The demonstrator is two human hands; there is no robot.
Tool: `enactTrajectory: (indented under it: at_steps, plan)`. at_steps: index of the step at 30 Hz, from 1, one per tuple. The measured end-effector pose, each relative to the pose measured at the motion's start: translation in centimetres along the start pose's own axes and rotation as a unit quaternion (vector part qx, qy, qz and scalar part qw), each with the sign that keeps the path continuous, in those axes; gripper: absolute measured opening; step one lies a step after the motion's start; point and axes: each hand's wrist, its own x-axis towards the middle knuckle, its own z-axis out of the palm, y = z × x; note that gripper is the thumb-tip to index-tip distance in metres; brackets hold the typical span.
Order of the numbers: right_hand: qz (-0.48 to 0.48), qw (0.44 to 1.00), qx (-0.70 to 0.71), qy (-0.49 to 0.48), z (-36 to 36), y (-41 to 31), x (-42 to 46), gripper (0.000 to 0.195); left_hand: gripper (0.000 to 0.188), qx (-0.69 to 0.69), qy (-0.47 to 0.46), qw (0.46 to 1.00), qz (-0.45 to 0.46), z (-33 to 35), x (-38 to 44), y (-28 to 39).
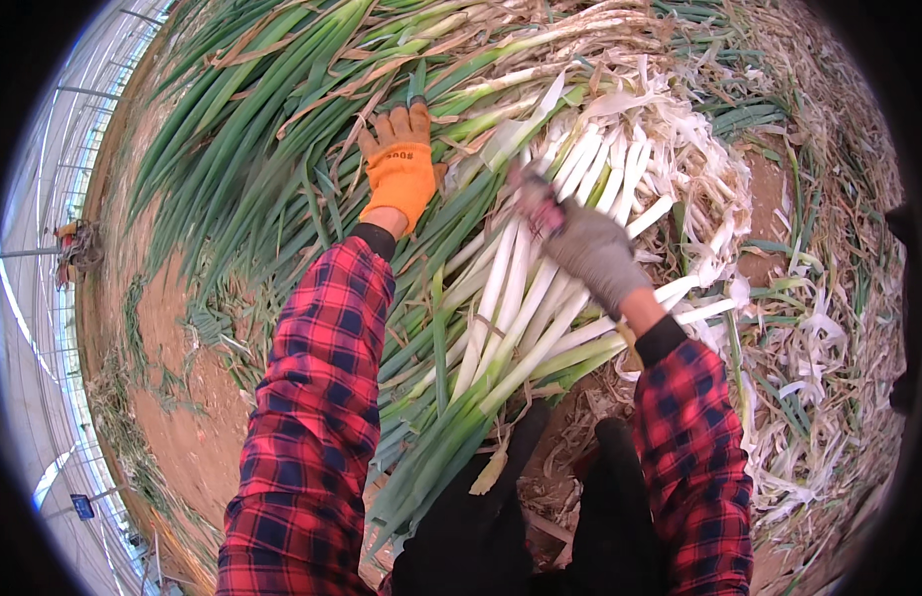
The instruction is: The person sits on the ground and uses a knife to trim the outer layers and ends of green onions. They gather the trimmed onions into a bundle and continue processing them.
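My left hand [400, 165], in an orange work glove with tan fingers, lies palm down with its fingers apart on the long green leaves [237, 156] of a heap of Welsh onions. My right hand [580, 235] wears a grey-brown glove and is blurred by motion. It is over the peeled white stalks [532, 287], and a pinkish, dark patch shows at its fingers; I cannot tell whether it grips anything. Beyond it, more white stalks [617, 167] lie side by side with loose pale skins about their root ends. Unpeeled stalks with dry brown leaves [550, 45] are heaped farther up.
Stripped skins and leaf scraps [804, 417] litter the ground on the right. Brown soil [185, 439] shows at the left, before a plastic-sheeted greenhouse wall [40, 298] with metal bars. My dark-clothed legs [461, 544] are at the bottom, with leaf tips against them.
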Motion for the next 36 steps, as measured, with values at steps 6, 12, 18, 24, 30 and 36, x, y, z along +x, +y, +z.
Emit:
enactTrajectory:
  at_steps: [6,12,18,24,30,36]
  plan:
    - [0.074,0.995,0.054,0.042,-0.3,1.1,1.0,0.058,0.095,0.039,0.042,0.998,-0.041,2.2,-4.1,-2.5]
    - [0.029,1.0,-0.002,0.001,1.1,-0.9,0.1,0.058,0.064,0.021,0.006,0.999,-0.029,1.8,-1.1,-1.9]
    - [0.015,0.997,0.035,0.065,1.3,-1.0,0.5,0.053,0.051,0.119,0.089,0.988,-0.044,4.8,-0.9,-2.8]
    - [0.036,0.998,0.037,0.047,0.9,-0.3,0.5,0.056,0.031,0.029,0.059,0.998,0.014,2.2,-0.6,-3.3]
    - [0.056,0.998,0.009,0.005,2.0,0.7,-2.3,0.066,0.061,-0.04,-0.029,0.998,0.039,-1.9,-3.1,-2.0]
    - [0.069,0.997,0.023,0.015,2.5,2.2,-2.3,0.056,0.069,-0.109,-0.121,0.987,-0.01,-3.6,-4.9,1.2]
